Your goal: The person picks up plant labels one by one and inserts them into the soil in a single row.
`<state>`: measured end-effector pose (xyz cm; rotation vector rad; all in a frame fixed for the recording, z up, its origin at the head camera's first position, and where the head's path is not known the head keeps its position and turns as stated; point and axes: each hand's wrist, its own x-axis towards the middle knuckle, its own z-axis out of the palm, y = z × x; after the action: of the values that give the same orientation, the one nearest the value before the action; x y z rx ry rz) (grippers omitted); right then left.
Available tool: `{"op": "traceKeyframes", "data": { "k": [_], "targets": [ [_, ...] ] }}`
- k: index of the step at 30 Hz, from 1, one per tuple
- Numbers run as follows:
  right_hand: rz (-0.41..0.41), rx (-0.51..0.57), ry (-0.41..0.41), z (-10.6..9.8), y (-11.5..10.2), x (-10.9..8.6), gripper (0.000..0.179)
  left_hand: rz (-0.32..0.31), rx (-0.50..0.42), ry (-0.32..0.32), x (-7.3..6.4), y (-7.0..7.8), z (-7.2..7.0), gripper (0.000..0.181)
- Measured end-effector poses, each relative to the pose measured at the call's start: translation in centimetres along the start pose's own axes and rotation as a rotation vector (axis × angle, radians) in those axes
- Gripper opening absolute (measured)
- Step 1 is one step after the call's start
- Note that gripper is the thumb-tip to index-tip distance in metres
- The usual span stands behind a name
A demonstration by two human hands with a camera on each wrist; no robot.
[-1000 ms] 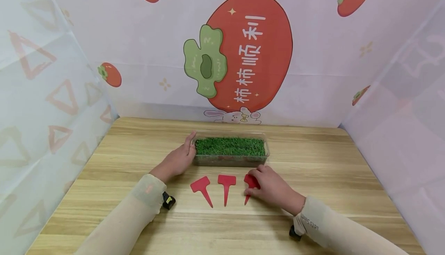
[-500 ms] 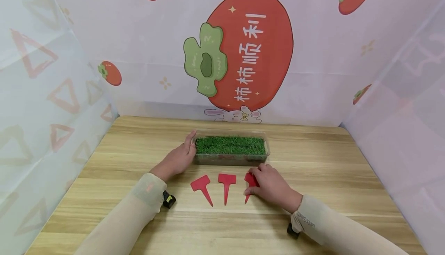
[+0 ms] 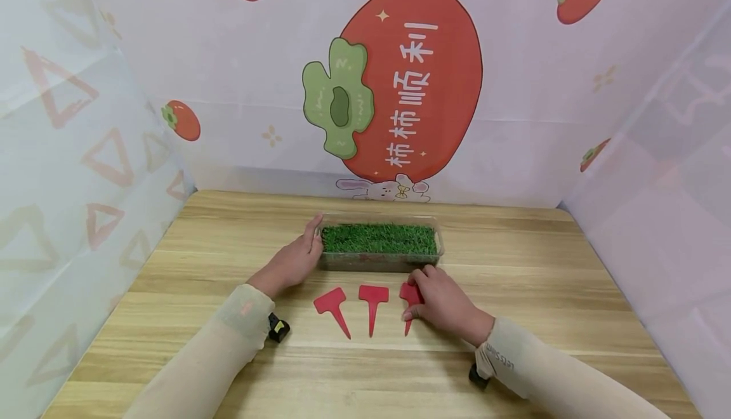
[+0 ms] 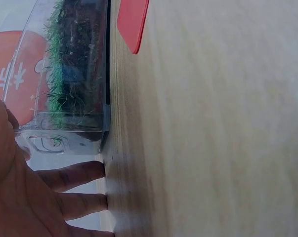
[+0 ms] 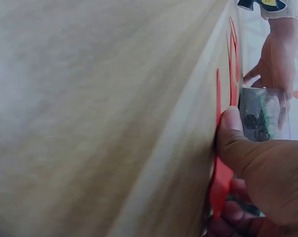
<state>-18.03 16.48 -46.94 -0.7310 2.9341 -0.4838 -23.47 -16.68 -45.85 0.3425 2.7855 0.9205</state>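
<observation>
The left hand [image 3: 296, 262] rests against the left end of a stiff, clear plastic box [image 3: 377, 263] of bristly green grass [image 3: 378, 239] over dark soil, fingers straight and spread, not clamped. Between the hands, the left label [image 3: 330, 303] and middle label [image 3: 374, 294] lie on the wood-grained worktop [image 3: 337, 381], flat, smooth red T-shapes, probably light and slightly bendy. The right hand [image 3: 448, 301] pinches the third label [image 3: 408, 292] by its broad head, likely a surer hold than the thin, tapered stem.

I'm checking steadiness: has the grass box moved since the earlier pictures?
No: in the head view, the box keeps its place relative to the table.
</observation>
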Motion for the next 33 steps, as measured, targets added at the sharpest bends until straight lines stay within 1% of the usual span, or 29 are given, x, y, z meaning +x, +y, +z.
{"op": "traceKeyframes", "data": {
  "k": [8,13,16,20,23,27,33],
  "targets": [
    [-0.028,0.011,0.013,0.2,0.0,-0.1,0.062,-0.006,-0.001,0.002,0.1,-0.1,-0.1,0.058],
    [-0.048,0.058,0.019,0.2,-0.2,-0.3,0.060,-0.003,0.000,-0.001,0.0,-0.2,0.0,0.059],
    [-0.063,0.076,0.034,0.3,-0.3,-0.4,0.063,-0.003,-0.001,-0.002,0.0,-0.2,0.0,0.059],
    [-0.083,0.046,0.046,0.1,-0.3,-0.6,0.063,-0.007,-0.001,-0.002,0.0,-0.2,0.0,0.059],
    [-0.108,0.011,0.052,-0.2,-0.4,-0.7,0.054,-0.004,0.003,-0.003,0.0,-0.1,0.0,0.059],
    [-0.119,0.003,0.064,-0.8,-0.5,-0.8,0.046,0.003,0.005,-0.001,0.0,0.0,0.0,0.059],
    [-0.140,-0.042,0.074,-1.4,-0.6,-0.8,0.041,0.002,0.011,0.004,-0.1,-0.1,0.1,0.059]
  ]
}}
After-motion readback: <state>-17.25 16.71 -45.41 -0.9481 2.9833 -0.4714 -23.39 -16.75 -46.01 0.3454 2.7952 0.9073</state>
